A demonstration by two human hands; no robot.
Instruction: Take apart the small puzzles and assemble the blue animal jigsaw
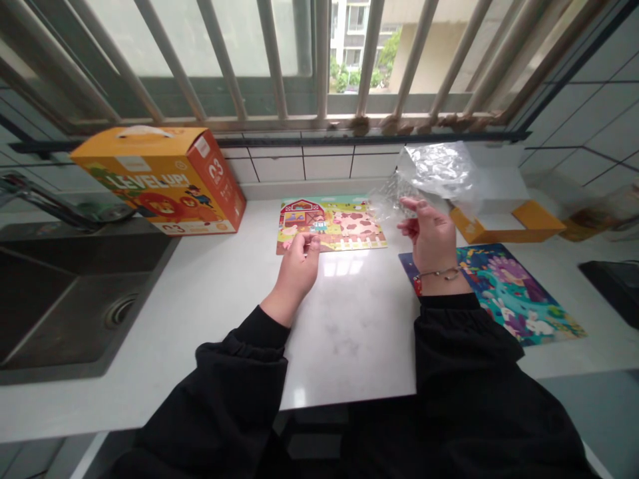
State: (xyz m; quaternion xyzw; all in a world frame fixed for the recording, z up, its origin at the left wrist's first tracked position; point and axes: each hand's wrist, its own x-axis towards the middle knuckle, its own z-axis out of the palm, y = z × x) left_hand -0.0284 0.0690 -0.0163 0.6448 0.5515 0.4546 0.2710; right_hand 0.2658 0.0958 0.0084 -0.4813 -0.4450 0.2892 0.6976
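A farm picture board (349, 229) with a red barn and a spotted cow lies on the white counter. My left hand (301, 263) is at its lower left edge, thumb and fingers pressed together; what they hold, if anything, is too small to tell. Right of the board, my right hand (430, 233) is raised beside crumpled clear plastic (439, 166), its fingers curled toward the thumb. Whether it grips the plastic cannot be made out. Partly under my right wrist lies a blue picture board (519, 293) with a purple animal and white rabbits.
An orange "LEVEL UP!" box (164, 183) stands at the back left, beside a dark sink (90, 286). An open orange and white box (509, 223) lies at the back right. A black object (614, 286) sits at the right edge. Window bars run along the back.
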